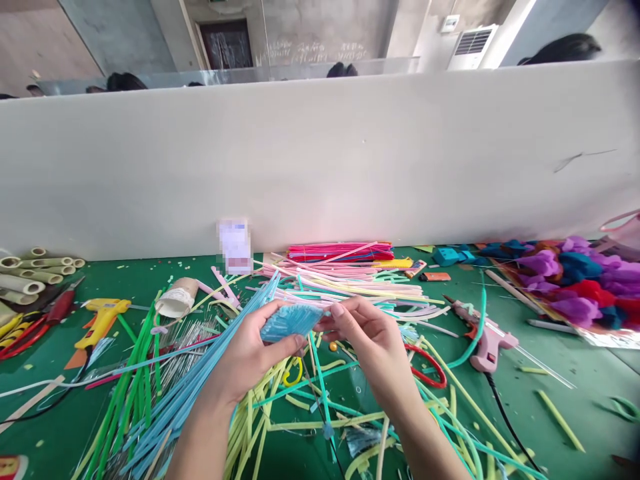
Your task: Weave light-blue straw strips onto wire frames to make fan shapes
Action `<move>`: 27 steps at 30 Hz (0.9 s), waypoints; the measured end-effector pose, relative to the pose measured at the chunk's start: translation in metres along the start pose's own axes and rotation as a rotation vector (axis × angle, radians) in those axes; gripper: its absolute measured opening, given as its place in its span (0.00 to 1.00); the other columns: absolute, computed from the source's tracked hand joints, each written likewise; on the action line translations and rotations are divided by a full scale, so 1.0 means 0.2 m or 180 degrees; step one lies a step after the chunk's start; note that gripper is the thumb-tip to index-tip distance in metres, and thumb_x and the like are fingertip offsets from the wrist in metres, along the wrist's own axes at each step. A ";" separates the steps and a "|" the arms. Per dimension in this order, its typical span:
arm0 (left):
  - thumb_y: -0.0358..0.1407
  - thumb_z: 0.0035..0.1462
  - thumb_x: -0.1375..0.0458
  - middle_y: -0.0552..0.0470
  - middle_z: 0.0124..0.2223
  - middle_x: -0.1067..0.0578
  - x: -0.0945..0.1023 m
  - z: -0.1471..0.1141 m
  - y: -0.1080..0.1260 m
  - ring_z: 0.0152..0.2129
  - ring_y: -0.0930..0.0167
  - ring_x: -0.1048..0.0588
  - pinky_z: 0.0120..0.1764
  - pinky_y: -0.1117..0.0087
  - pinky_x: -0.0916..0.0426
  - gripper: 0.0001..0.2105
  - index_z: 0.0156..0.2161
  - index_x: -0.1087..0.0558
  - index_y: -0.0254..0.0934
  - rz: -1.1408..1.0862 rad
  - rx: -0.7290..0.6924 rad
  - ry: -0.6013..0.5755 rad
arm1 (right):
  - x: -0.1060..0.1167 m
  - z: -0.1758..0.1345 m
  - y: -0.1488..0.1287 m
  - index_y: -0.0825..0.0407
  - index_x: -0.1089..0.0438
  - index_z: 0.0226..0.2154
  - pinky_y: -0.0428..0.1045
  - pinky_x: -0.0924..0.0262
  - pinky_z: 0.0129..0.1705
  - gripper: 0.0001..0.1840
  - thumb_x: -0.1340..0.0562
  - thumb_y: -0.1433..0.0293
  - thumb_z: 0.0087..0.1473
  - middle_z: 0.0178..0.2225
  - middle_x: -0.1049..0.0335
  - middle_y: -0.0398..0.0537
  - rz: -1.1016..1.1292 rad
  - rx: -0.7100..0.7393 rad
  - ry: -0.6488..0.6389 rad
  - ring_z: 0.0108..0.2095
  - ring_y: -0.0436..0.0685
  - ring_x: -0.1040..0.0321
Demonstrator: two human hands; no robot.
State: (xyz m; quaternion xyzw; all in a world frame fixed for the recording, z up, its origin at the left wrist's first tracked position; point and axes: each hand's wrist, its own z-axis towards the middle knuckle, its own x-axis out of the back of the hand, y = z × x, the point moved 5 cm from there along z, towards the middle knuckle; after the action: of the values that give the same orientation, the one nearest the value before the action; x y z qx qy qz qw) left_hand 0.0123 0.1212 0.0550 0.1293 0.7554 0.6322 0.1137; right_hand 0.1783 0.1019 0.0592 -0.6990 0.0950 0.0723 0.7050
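A flat, light-blue piece made of pipe cleaners (292, 323) is held above the middle of the table. My left hand (250, 353) grips its left side between thumb and fingers. At the right end of the piece, my right hand (367, 340) is closed in a pinch, thumb against fingertips; whether it holds the tip or something small there, I cannot make out. Below and left of my hands lies a bundle of long blue pipe cleaners (185, 393). Yellow pipe cleaners (247, 427) are spread beneath my left wrist.
A yellow glue gun (104, 323) and bamboo tubes (37, 280) are on the left. To the right are a pink glue gun (487, 343), red-handled scissors (431, 375) and purple, red and blue fuzzy pieces (580, 280). A white partition (320, 160) stands behind the green table (550, 407).
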 end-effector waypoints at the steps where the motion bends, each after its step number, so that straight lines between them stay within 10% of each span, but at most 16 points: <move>1: 0.40 0.50 0.31 0.48 0.41 0.20 0.00 0.00 0.00 0.32 0.69 0.23 0.37 0.71 0.30 0.22 0.49 0.26 0.36 -0.0007 0.0014 -0.0013 | 0.00 0.00 0.00 0.53 0.27 0.30 0.47 0.30 0.35 0.16 0.33 0.56 0.54 0.28 0.23 0.48 0.0094 -0.0090 0.0009 0.31 0.54 0.25; 13: 0.40 0.54 0.34 0.48 0.46 0.20 -0.01 -0.03 0.01 0.39 0.64 0.22 0.40 0.70 0.29 0.21 0.53 0.27 0.39 0.0210 -0.0135 -0.0100 | 0.02 0.00 0.05 0.54 0.27 0.30 0.42 0.30 0.36 0.17 0.25 0.59 0.44 0.26 0.24 0.44 0.0975 -0.0972 0.0017 0.27 0.47 0.26; 27: 0.41 0.54 0.34 0.48 0.43 0.21 -0.01 -0.04 0.01 0.40 0.63 0.23 0.39 0.71 0.29 0.21 0.52 0.27 0.38 0.0172 -0.0046 -0.0050 | 0.01 -0.01 0.02 0.56 0.24 0.29 0.45 0.29 0.35 0.23 0.29 0.52 0.46 0.28 0.21 0.52 0.0324 -0.1058 -0.0256 0.30 0.54 0.22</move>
State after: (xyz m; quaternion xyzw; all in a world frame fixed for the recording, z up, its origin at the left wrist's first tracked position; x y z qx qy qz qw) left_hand 0.0123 0.1141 0.0590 0.1538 0.7461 0.6395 0.1035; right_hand 0.1792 0.0994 0.0541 -0.7968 0.0887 0.1505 0.5784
